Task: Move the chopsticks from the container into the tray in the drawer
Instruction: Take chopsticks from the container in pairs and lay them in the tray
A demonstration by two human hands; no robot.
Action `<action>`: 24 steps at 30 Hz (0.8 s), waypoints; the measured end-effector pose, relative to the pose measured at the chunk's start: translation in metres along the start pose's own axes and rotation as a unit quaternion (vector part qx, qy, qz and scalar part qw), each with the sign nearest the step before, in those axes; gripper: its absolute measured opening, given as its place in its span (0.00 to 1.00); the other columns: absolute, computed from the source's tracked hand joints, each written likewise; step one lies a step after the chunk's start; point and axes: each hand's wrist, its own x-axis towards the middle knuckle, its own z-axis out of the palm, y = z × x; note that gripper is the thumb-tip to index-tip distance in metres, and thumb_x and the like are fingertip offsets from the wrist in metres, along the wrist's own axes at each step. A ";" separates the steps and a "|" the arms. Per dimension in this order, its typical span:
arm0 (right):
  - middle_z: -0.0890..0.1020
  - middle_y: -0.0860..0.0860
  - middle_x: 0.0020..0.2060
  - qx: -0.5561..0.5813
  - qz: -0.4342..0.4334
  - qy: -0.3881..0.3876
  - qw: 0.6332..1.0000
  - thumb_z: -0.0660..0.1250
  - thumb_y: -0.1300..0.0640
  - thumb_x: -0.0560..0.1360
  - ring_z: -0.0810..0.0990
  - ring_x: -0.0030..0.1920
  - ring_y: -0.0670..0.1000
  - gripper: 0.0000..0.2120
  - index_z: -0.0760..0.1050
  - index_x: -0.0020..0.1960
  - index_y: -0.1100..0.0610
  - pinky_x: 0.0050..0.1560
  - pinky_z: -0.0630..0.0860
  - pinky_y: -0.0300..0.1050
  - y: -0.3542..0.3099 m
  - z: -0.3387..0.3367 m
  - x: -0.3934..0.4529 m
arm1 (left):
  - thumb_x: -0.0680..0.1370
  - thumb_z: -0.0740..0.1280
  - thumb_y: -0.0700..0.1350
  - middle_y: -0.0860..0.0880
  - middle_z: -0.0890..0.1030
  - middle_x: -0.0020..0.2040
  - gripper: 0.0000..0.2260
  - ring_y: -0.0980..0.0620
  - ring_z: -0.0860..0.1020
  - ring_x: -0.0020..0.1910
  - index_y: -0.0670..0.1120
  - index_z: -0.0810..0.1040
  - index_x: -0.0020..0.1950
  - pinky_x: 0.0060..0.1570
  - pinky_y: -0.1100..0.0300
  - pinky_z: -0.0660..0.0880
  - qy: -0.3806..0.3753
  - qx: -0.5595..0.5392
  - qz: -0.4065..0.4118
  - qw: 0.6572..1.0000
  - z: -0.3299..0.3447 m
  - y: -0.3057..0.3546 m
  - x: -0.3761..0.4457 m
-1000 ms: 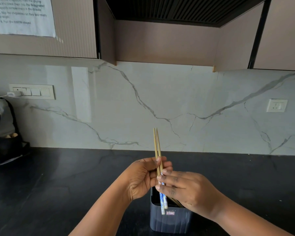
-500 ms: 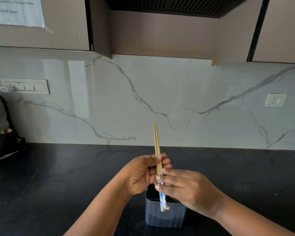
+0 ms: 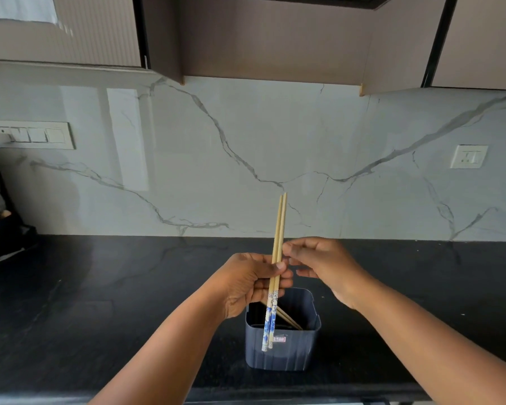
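Observation:
A pair of wooden chopsticks (image 3: 278,229) with blue-and-white patterned ends stands nearly upright over the counter. My left hand (image 3: 251,283) grips the pair around its middle. My right hand (image 3: 322,263) hovers just to the right, fingers loosely curled, fingertips at the sticks' upper part and thumb apart. Below them stands a dark blue-grey square container (image 3: 284,350) on the black counter (image 3: 100,287), with more chopsticks (image 3: 289,318) leaning inside. The drawer and its tray are out of view.
A black bag (image 3: 0,232) sits at the counter's far left. On the marble backsplash are a switch panel (image 3: 32,135) on the left and a socket (image 3: 468,156) on the right. Brown wall cabinets (image 3: 260,39) hang overhead.
My right hand has let go of the chopsticks' lower part and moved up and right. The left hand keeps the pair, lifted slightly, and the container's inside now shows.

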 end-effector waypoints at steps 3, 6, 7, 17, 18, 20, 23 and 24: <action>0.85 0.56 0.37 0.077 0.023 -0.033 0.996 0.74 0.51 0.68 0.85 0.40 0.55 0.13 0.84 0.47 0.59 0.42 0.82 0.46 -0.002 0.009 -0.001 | 0.73 0.72 0.39 0.39 0.85 0.47 0.09 0.47 0.84 0.46 0.37 0.82 0.52 0.46 0.55 0.82 0.003 0.061 0.007 0.998 0.002 0.000 -0.001; 0.85 0.56 0.37 0.121 0.038 -0.034 0.991 0.75 0.54 0.67 0.84 0.39 0.54 0.12 0.84 0.47 0.60 0.38 0.81 0.44 0.004 0.015 -0.003 | 0.73 0.72 0.39 0.39 0.85 0.46 0.09 0.48 0.84 0.45 0.37 0.83 0.51 0.47 0.56 0.81 0.017 0.115 0.018 0.993 -0.003 -0.002 -0.003; 0.86 0.55 0.38 0.118 0.041 -0.036 0.992 0.75 0.56 0.68 0.85 0.40 0.54 0.11 0.83 0.47 0.61 0.39 0.81 0.43 0.008 0.016 -0.004 | 0.73 0.72 0.40 0.40 0.85 0.46 0.09 0.47 0.84 0.46 0.38 0.83 0.51 0.49 0.54 0.81 0.023 0.138 0.018 0.990 -0.005 -0.005 -0.004; 0.87 0.56 0.41 -0.008 0.030 -0.119 0.992 0.75 0.62 0.71 0.86 0.42 0.52 0.03 0.85 0.43 0.56 0.42 0.82 0.41 0.078 0.021 -0.036 | 0.75 0.61 0.65 0.53 0.84 0.54 0.21 0.54 0.80 0.53 0.54 0.81 0.58 0.47 0.61 0.73 0.310 0.422 0.182 0.832 -0.072 -0.074 -0.013; 0.87 0.55 0.41 -0.061 0.042 -0.150 0.986 0.75 0.61 0.70 0.86 0.41 0.50 0.03 0.86 0.43 0.55 0.41 0.82 0.40 0.093 0.024 -0.044 | 0.76 0.61 0.63 0.52 0.82 0.57 0.20 0.52 0.79 0.57 0.53 0.79 0.61 0.51 0.60 0.73 0.326 0.423 0.166 0.829 -0.086 -0.087 -0.009; 0.87 0.49 0.41 -0.185 0.065 -0.215 0.957 0.76 0.57 0.70 0.85 0.41 0.45 0.04 0.86 0.44 0.51 0.45 0.82 0.41 0.128 0.033 -0.057 | 0.78 0.60 0.60 0.47 0.75 0.68 0.23 0.46 0.70 0.69 0.50 0.73 0.68 0.64 0.52 0.69 0.326 0.478 0.102 0.809 -0.109 -0.115 0.001; 0.86 0.44 0.41 -0.318 0.077 -0.305 0.894 0.72 0.50 0.72 0.82 0.41 0.41 0.06 0.85 0.48 0.47 0.44 0.77 0.39 0.179 0.047 -0.076 | 0.79 0.56 0.62 0.43 0.58 0.78 0.30 0.41 0.51 0.77 0.47 0.59 0.76 0.73 0.42 0.50 0.269 0.614 -0.044 0.741 -0.133 -0.157 0.009; 0.86 0.44 0.44 -0.345 0.074 -0.332 0.875 0.70 0.49 0.73 0.81 0.43 0.42 0.07 0.84 0.50 0.47 0.46 0.77 0.40 0.194 0.051 -0.082 | 0.79 0.54 0.64 0.43 0.54 0.79 0.32 0.41 0.48 0.78 0.47 0.56 0.77 0.73 0.41 0.47 0.250 0.646 -0.089 0.716 -0.137 -0.172 0.009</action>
